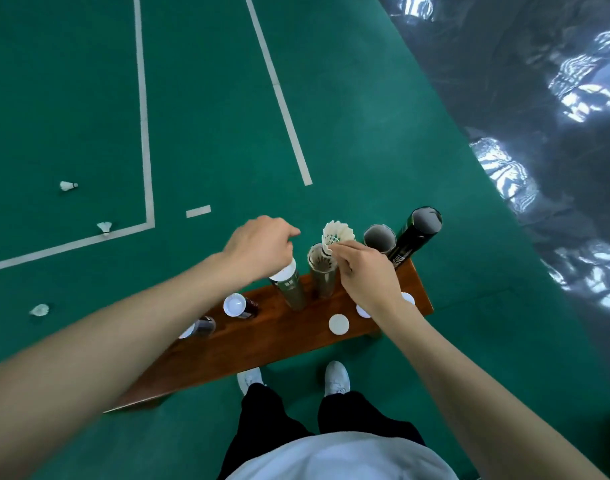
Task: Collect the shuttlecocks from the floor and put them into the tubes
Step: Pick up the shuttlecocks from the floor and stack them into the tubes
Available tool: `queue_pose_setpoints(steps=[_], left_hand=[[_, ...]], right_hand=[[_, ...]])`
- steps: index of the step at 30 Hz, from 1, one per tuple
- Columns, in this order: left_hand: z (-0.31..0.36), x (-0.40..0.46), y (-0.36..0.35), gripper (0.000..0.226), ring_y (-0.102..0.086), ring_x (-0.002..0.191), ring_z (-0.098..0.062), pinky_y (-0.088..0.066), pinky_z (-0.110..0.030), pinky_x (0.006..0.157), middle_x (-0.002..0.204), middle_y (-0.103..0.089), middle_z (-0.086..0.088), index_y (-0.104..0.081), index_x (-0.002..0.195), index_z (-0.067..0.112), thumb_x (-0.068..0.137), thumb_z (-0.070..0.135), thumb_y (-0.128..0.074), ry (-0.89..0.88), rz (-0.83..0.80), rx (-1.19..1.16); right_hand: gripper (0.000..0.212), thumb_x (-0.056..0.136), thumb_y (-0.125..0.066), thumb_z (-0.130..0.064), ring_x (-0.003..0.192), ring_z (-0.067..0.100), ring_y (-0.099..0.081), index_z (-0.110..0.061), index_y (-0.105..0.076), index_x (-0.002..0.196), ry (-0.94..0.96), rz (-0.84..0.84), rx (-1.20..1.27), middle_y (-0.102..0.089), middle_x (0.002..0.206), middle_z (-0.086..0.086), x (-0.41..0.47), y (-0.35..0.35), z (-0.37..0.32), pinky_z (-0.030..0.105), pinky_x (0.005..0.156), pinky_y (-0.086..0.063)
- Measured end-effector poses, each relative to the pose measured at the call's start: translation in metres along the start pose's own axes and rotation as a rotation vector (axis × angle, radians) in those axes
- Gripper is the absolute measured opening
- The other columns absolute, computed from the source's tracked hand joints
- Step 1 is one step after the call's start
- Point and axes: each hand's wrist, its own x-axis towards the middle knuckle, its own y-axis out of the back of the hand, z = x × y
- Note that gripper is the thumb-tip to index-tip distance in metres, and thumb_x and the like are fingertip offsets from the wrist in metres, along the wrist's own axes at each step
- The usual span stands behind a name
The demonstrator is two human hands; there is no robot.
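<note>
Here, right hand (366,275) fingers pinching shuttlecock (337,233) above open tube (322,268), left hand (262,249) loosely curled, empty.

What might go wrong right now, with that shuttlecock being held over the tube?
The right hand pinches the shuttlecock at the rim of an open tube; pushed in crooked, its feathers might bend. The tubes stand upright near the far edge of a narrow bench, and the left hand hovers by a capped tube, so a nudge could topple one. Three shuttlecocks, such as one, lie on the floor and could be overlooked.
</note>
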Motion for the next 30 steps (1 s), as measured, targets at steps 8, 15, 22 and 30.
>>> queue_pose_setpoints(steps=[8,15,22,30], left_hand=[[-0.039,-0.028,0.031,0.05,-0.061,0.122,-0.034,-0.053,-0.042,0.098,0.134,-0.067,-0.002,-0.066,0.131,0.034,0.088,0.018,-0.048,0.219,0.049,-0.029],[-0.033,-0.059,0.018,0.055,-0.062,0.118,-0.032,-0.054,-0.043,0.097,0.134,-0.067,0.0,-0.067,0.131,0.035,0.086,0.012,-0.045,0.303,0.033,-0.103],[-0.04,-0.081,0.033,0.053,-0.06,0.122,-0.031,-0.054,-0.043,0.097,0.136,-0.066,0.002,-0.066,0.132,0.036,0.089,0.014,-0.045,0.302,0.075,-0.071],[-0.09,-0.16,0.075,0.038,-0.066,0.105,-0.031,-0.054,-0.035,0.083,0.122,-0.073,0.0,-0.07,0.126,0.037,0.096,0.025,-0.049,0.255,0.24,0.024]], right_hand=[[0.025,0.104,-0.044,-0.033,0.087,0.03,-0.065,-0.017,-0.061,0.115,-0.09,-0.496,-0.306,-0.066,0.115,0.005,0.014,-0.05,-0.002,0.037,0.065,-0.046],[0.017,0.09,-0.056,-0.029,0.068,0.022,-0.054,-0.019,-0.064,0.101,-0.159,-0.625,-0.324,-0.066,0.097,0.003,0.029,-0.052,-0.01,0.029,0.054,-0.034],[0.038,0.094,-0.058,-0.019,0.087,0.033,-0.066,-0.016,-0.055,0.133,-0.041,-0.379,-0.229,-0.06,0.135,0.007,0.012,-0.029,-0.016,0.033,0.064,-0.044],[0.034,0.099,-0.057,-0.021,0.055,0.02,-0.053,-0.01,-0.056,0.131,0.186,0.091,-0.066,-0.054,0.133,0.005,-0.012,0.017,-0.098,0.03,0.048,-0.041]])
